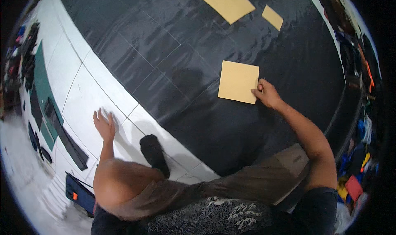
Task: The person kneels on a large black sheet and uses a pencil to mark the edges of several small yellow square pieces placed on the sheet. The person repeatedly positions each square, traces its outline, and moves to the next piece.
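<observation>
Head view: right hand (269, 95) pinches the square yellow card (238, 82) over the black sheet (194, 123), partly hiding its edge; left hand (106, 127) spread wide at white tiles (82, 96); upper card (229, 4) cut off; shirt writing (247, 222) unclear

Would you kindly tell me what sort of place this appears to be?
Probably an indoor floor workspace: white tiles, a black sheet with yellowish cards on it, and clutter along the right side.
</observation>
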`<state>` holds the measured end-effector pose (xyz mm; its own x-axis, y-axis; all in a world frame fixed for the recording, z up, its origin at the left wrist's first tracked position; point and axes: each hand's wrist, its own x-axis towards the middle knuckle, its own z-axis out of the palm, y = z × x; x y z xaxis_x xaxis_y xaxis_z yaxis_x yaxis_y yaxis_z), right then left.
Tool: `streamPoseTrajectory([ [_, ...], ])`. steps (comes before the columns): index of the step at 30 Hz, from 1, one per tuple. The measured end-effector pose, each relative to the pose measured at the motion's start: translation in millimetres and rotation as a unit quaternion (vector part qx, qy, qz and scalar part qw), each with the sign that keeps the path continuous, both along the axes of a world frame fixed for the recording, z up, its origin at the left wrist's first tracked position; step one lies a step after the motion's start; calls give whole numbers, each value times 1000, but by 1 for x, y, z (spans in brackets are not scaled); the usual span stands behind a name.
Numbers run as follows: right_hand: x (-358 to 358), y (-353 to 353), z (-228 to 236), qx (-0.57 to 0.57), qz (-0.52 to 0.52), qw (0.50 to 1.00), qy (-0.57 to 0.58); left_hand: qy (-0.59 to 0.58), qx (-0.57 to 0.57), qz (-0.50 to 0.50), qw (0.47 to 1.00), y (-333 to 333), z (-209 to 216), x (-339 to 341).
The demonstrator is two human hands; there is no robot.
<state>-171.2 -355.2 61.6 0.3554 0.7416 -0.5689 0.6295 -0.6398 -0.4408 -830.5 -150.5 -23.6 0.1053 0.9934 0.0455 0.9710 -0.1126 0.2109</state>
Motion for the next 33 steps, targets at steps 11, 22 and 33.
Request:
streamPoseTrajectory([
  [11, -228, -100, -30, 32, -294, 955, 34, 16, 66, 82, 994, 38, -46, 11],
  [22, -376, -104, -62, 64, -388, 919, 32, 59, 10, 76, 995, 41, -44, 10],
  [33, -374, -107, -81, 184, -396, 899, -14, -200, -151, -476, 843, 55, 35, 123],
])
